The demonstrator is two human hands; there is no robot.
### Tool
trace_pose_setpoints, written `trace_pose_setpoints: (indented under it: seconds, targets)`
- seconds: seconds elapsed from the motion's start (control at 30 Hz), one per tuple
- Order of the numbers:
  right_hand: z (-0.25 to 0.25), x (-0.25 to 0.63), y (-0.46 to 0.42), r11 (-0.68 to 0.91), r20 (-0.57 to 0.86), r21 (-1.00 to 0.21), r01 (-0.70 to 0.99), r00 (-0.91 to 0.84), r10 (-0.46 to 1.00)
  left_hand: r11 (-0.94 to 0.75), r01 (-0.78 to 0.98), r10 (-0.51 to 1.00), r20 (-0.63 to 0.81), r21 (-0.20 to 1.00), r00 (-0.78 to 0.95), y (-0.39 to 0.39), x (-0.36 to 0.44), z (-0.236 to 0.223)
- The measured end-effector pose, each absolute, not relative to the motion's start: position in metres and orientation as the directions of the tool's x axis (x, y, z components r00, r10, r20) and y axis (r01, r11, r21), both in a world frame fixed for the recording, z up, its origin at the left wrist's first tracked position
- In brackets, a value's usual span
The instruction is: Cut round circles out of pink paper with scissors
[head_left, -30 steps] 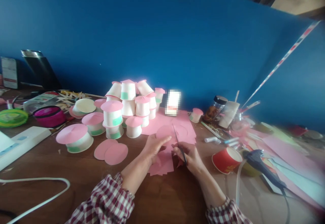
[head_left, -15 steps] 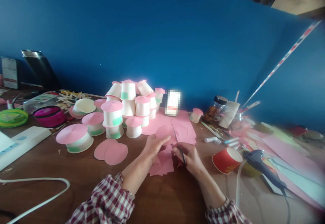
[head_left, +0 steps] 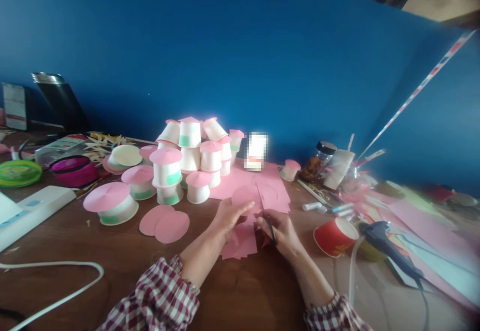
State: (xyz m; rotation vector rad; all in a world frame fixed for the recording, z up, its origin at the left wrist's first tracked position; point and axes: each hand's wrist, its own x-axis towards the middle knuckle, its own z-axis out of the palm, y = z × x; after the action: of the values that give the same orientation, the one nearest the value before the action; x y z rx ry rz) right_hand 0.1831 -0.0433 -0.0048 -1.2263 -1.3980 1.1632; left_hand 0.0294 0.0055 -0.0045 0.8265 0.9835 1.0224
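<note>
My left hand (head_left: 229, 217) pinches a piece of pink paper (head_left: 243, 196) with a rounded outline. In my right hand (head_left: 280, 231) is a pair of scissors (head_left: 270, 227), its blades pointing away from me at the paper's right edge. Beneath my hands lie pink paper scraps (head_left: 245, 241), and behind them a larger pink sheet (head_left: 240, 177). Two overlapping pink paper discs (head_left: 171, 225) rest on the table left of my left forearm. Beyond them stand several white paper cups topped with pink paper cones (head_left: 167, 167), some stacked.
A red paper cup (head_left: 336, 237) and a glue gun (head_left: 390, 251) lie to the right. Further back are a lidded jar (head_left: 318, 160) and markers (head_left: 341, 207). On the left are a white power strip (head_left: 41, 211), a magenta case (head_left: 73, 172) and a white cable (head_left: 71, 286).
The scissors' blades have shifted slightly against the pink paper. Both hands stay nearly in place, and the cups and discs have not moved.
</note>
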Motion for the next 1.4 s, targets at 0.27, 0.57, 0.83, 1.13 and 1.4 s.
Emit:
trace_pose_setpoints:
  seconds: [0.27,0.57,0.83,1.13,1.4]
  targets:
    - [-0.007,0.185,-0.044,0.074,0.058,-0.984,0.165,-0.098,0.993,0.321,-0.309,0.944,-0.274,0.895,0.186,0.009,0.03,-0.009]
    - [-0.007,0.186,-0.043,0.09,0.071,-0.974,0.209,-0.1,0.992,0.324,-0.326,0.944,-0.279,0.888,0.176,0.009,0.03,-0.009]
    - [-0.007,0.181,-0.043,0.058,0.046,-0.992,0.115,-0.105,0.993,0.335,-0.309,0.936,-0.276,0.89,0.218,0.007,0.029,-0.005]
    - [-0.005,0.182,-0.044,0.048,0.036,-0.991,0.124,-0.095,0.995,0.321,-0.295,0.94,-0.264,0.9,0.218,0.006,0.029,-0.002]
    - [-0.004,0.183,-0.044,0.057,0.04,-0.984,0.166,-0.104,0.994,0.322,-0.285,0.94,-0.269,0.903,0.209,0.009,0.028,-0.011]
